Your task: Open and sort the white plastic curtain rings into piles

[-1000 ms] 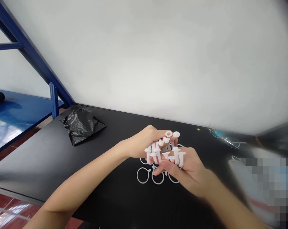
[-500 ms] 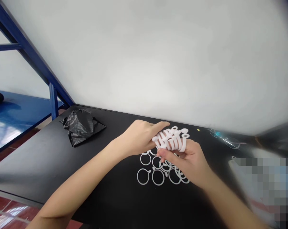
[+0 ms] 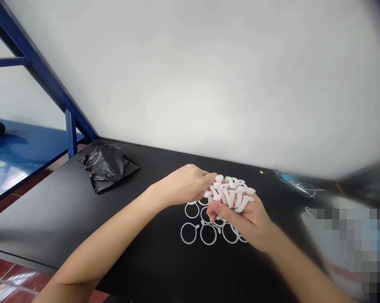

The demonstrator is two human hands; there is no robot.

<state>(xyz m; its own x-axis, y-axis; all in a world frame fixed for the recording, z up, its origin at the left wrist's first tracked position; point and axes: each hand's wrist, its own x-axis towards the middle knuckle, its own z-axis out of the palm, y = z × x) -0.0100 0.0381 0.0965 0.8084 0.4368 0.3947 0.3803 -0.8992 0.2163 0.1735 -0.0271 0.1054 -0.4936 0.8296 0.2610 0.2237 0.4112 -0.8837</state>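
Note:
Several white plastic curtain rings with small eyelets are bunched together above the table. My right hand is closed around the bunch from the right, its thumb lying along the near side. At the left end of the bunch, my left hand grips the rings, its fingertips partly hidden behind them. More white curtain rings lie flat on the black table below my hands, some overlapping and some covered from view by my right hand.
A crumpled black plastic bag sits on the table's left part. Glasses lie at the back right, near a small yellow bit. A whitish, partly blurred-out bag is at the right edge. Blue metal framing stands on the left.
The bunch of rings has turned in my hands, so the eyelets now spread over its top. My left hand has dropped slightly, its forefinger now bent down against the rings.

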